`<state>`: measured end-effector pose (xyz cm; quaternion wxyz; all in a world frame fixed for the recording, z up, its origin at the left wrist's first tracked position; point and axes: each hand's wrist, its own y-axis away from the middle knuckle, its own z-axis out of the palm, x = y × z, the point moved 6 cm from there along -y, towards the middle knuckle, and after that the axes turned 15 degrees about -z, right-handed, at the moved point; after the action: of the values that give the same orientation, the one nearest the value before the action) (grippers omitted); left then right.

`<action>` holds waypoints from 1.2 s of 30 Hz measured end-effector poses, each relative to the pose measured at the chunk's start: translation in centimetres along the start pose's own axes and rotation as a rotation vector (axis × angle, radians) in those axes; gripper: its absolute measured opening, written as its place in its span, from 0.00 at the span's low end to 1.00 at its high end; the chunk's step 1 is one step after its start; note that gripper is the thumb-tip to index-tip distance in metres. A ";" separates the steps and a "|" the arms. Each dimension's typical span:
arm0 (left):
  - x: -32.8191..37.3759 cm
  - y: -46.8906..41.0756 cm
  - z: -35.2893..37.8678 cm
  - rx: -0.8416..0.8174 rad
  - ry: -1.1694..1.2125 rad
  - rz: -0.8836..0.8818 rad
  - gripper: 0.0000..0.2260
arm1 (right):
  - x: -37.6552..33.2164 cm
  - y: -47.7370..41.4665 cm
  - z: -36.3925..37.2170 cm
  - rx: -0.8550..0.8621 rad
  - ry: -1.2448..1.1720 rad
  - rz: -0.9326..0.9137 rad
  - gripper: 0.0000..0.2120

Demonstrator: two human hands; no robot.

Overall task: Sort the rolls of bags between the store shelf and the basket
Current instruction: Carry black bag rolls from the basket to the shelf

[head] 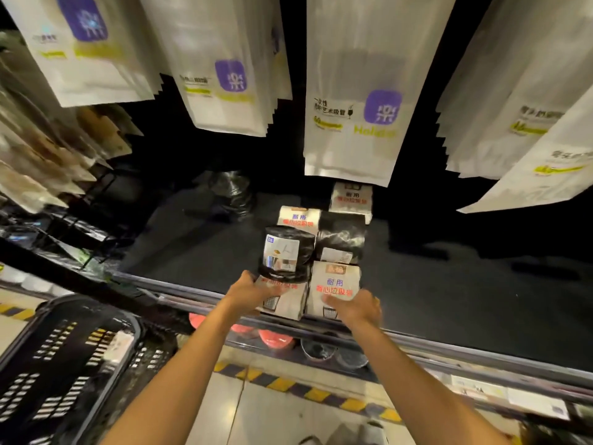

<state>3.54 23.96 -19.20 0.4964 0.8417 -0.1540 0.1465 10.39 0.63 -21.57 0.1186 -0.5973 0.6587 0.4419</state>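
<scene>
Several packs of bag rolls stand in two rows on the dark shelf. My left hand grips the front left white pack, which carries a black roll on top. My right hand holds the front right white pack by its lower edge. Behind these stand a black pack and two more white packs. Another black roll lies farther back on the left. The black plastic basket sits at the lower left, below the shelf.
White packets with purple logos hang in rows above the shelf. A metal rail edges the shelf front. Red and dark bowls sit on the level below. Yellow and black floor tape runs under my arms.
</scene>
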 end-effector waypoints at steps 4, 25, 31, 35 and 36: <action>0.6 0.9 0.1 -0.070 0.156 -0.017 0.13 | 0.5 -0.2 -0.3 0.044 -0.131 0.089 0.39; -4.4 8.6 0.7 -0.133 0.686 -0.085 0.13 | -0.9 4.8 -5.8 -0.061 -0.433 -0.089 0.28; -7.7 13.8 -0.4 0.041 0.903 -0.046 0.17 | -3.9 6.6 -6.1 -0.228 -0.445 -0.229 0.26; -11.5 18.4 -1.1 0.148 1.066 -0.043 0.18 | -5.8 8.4 -4.5 -0.387 -0.430 -0.310 0.20; -12.7 19.6 -1.2 0.175 1.098 -0.053 0.19 | -6.3 8.9 -4.0 -0.428 -0.419 -0.341 0.18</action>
<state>-16.08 17.47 -8.28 0.4357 0.6833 0.1610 0.5633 5.52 1.11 -11.05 0.1952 -0.6063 0.4032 0.6570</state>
